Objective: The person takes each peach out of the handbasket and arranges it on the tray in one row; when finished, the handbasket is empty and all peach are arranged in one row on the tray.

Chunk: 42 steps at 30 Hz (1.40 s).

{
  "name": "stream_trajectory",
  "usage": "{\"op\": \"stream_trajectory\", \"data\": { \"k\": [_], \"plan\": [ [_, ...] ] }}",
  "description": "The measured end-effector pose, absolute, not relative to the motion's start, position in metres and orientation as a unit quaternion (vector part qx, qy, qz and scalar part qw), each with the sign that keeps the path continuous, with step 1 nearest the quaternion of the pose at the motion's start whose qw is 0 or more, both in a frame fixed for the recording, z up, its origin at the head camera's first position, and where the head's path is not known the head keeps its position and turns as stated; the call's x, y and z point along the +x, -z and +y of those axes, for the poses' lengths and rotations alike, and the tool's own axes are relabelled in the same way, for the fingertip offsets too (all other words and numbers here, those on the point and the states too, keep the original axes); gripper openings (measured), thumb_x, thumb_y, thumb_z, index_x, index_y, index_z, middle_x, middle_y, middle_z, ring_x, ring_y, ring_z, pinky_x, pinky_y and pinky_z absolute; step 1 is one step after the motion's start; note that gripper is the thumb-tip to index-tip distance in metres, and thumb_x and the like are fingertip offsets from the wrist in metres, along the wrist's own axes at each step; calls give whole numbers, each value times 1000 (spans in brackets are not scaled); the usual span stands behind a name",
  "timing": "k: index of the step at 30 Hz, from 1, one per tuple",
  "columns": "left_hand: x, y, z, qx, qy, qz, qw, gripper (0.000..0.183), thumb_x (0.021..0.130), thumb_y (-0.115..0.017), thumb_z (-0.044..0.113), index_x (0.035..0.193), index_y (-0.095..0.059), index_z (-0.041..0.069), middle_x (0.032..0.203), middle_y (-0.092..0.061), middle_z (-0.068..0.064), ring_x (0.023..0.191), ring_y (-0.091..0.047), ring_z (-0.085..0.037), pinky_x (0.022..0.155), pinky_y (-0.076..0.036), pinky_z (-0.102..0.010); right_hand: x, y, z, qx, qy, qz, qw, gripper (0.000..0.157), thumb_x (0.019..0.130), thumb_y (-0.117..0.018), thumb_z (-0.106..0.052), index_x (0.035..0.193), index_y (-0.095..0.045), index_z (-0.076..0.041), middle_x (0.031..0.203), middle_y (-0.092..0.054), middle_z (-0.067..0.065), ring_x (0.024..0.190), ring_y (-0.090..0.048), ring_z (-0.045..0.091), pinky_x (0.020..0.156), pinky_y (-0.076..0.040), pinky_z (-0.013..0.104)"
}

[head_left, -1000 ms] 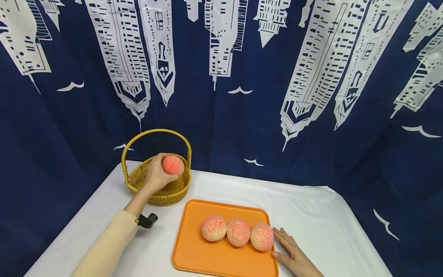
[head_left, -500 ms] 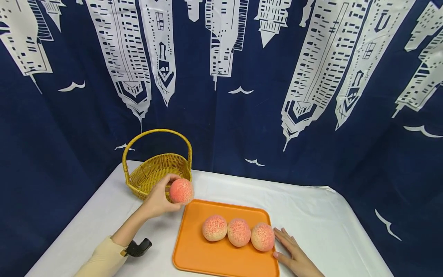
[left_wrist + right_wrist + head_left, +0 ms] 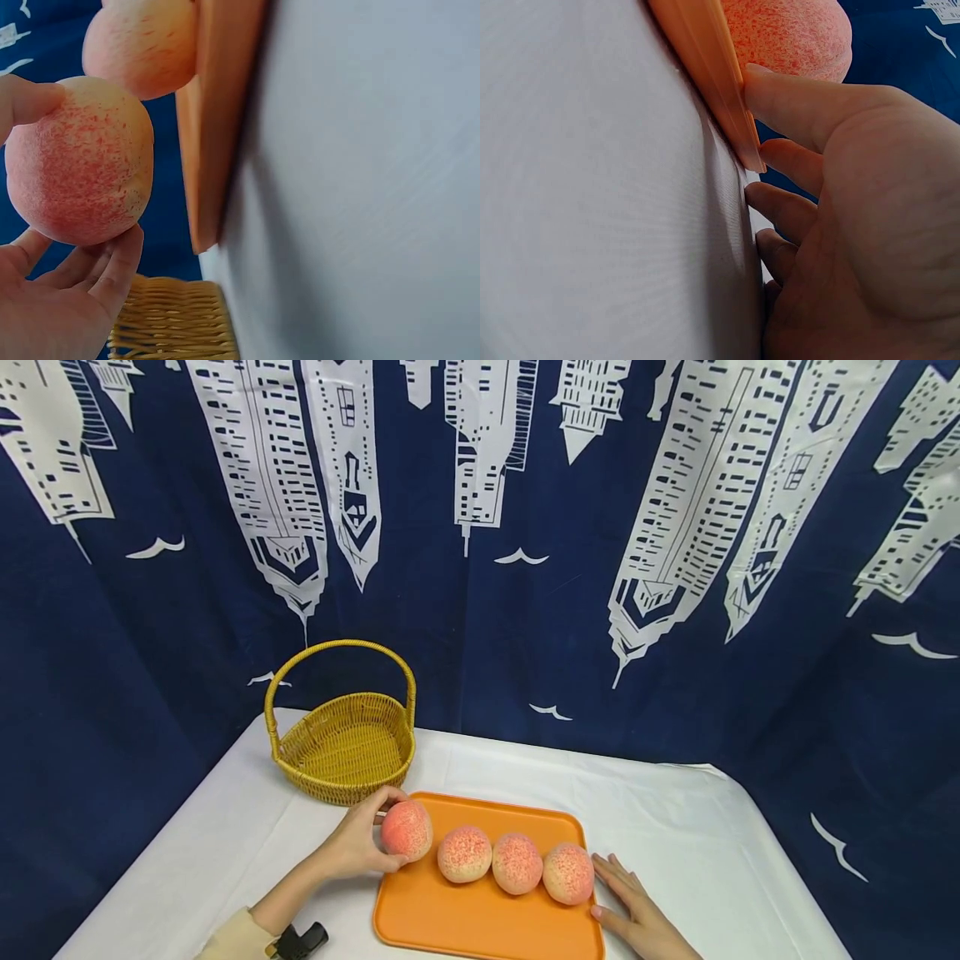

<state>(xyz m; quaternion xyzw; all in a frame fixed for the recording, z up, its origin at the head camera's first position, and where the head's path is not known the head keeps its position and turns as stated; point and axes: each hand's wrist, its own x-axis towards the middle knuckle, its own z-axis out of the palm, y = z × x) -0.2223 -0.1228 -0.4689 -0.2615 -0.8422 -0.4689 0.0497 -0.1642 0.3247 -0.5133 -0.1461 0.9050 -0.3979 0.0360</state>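
A pink and cream peach (image 3: pixel 407 831) is held between the thumb and fingers of my left hand (image 3: pixel 358 839), over the left edge of the orange tray (image 3: pixel 480 927). In the left wrist view the held peach (image 3: pixel 82 161) is apart from the tray's rim. Three more peaches stand in a row on the tray: one on the left (image 3: pixel 464 854), one in the middle (image 3: pixel 517 864) and one on the right (image 3: pixel 567 873). My right hand (image 3: pixel 637 914) lies beside the tray's right edge, its fingers extended and touching the rim (image 3: pixel 727 90).
A yellow wicker basket (image 3: pixel 352 747) with a tall arched handle stands behind the tray to the left, with nothing in it. White cloth (image 3: pixel 675 810) covers the table. A navy curtain (image 3: pixel 480 677) with printed buildings hangs behind.
My left hand has lifted the peach out over the basket's rim and brought it forward and right to the tray's left edge. The right hand and the other peaches have stayed put.
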Motion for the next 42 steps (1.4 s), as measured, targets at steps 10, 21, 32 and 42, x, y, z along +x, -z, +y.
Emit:
{"op": "stream_trajectory", "data": {
  "k": [10,21,32,42],
  "plan": [
    [-221,484,-117,-250,480,-840,35,74,61,-86,9,125,-49,12,118,-58,-4,110,-57,-22,93,-53,-35,-166,514,326,-146,395,906,33,63,91,-66,-33,146,-45,-11,154,-37,19,128,-3,-32,97,5,-7],
    [-222,492,-113,-266,476,-838,15,72,62,-85,9,124,-49,12,118,-58,0,110,-56,-19,95,-51,-37,-163,511,326,-138,397,906,43,64,91,-66,-34,147,-45,-11,155,-36,19,127,-2,-33,96,6,-7],
    [-218,497,-114,-248,490,-836,-11,70,63,-84,10,124,-49,13,117,-58,-3,105,-58,-16,91,-52,-29,-162,508,326,-117,401,906,75,66,91,-66,-35,148,-42,-12,157,-32,17,125,0,-35,95,7,-7],
    [-219,497,-115,-242,506,-828,-19,71,66,-85,15,127,-49,12,119,-57,-6,97,-59,-10,86,-52,-25,-164,503,325,-84,400,906,112,69,91,-65,-38,151,-38,-16,161,-26,12,135,3,-20,95,10,-6]
  ]
}}
